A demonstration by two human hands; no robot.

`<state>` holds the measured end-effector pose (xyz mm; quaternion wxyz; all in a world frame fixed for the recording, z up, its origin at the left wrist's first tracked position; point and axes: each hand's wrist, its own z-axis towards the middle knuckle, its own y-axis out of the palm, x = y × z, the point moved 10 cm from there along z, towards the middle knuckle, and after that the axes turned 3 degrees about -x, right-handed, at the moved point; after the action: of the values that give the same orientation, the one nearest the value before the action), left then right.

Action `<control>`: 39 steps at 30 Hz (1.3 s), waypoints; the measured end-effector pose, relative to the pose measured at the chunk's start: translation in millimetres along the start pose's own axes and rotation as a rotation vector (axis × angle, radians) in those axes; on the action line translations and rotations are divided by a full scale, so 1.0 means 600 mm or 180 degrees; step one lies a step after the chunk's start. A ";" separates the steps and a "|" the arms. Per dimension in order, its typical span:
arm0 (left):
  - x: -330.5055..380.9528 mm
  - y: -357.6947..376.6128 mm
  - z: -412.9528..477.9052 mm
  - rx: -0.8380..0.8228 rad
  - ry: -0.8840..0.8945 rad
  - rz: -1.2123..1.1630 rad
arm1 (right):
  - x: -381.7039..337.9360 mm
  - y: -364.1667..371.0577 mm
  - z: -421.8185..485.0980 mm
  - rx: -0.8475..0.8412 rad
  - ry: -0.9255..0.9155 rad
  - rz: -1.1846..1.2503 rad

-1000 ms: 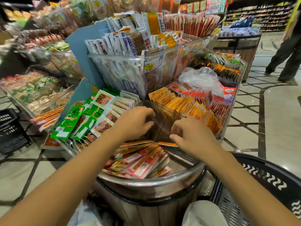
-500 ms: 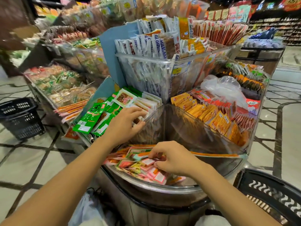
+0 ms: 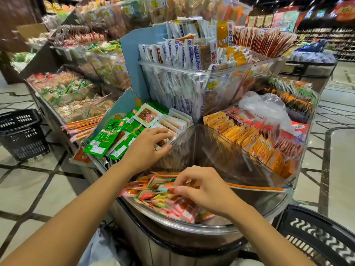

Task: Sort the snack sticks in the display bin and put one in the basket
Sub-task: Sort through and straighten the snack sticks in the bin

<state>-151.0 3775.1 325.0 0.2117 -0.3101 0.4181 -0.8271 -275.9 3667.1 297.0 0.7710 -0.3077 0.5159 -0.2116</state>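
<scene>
R hand (image 3: 203,191) now pinches snack stick (image 3: 163,188); L hand (image 3: 146,150) stays spread on packets (image 3: 172,124).

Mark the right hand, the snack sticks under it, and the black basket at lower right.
right hand (image 3: 203,191), head view, back of the hand.
snack sticks (image 3: 153,196), head view, middle of the loose pile.
basket (image 3: 317,230), head view, patterned rim.

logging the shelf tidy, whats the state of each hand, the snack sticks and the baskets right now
left hand, fingers resting on the white packets
right hand, pinching snack sticks in the bin
snack sticks, jumbled loose pile
basket, lower right, no stick seen in the visible part
floor basket, standing far left
</scene>
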 end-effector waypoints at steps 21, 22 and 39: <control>0.096 0.004 0.017 -0.0186 -0.0002 -0.0459 | 0.013 -0.199 0.032 0.2017 0.0171 0.3041; 0.111 0.019 0.016 -0.0348 -0.0067 -0.0830 | 0.017 -0.206 0.034 0.2094 0.0159 0.3022; 0.148 0.147 -0.015 -0.0823 -0.0402 -0.2356 | 0.091 -0.213 0.035 0.2691 0.0011 0.2283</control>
<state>-212.7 3676.6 278.0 -0.1162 -0.5142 0.3648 -0.7674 -236.8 3545.3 355.0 0.8503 0.2239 0.4597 -0.1249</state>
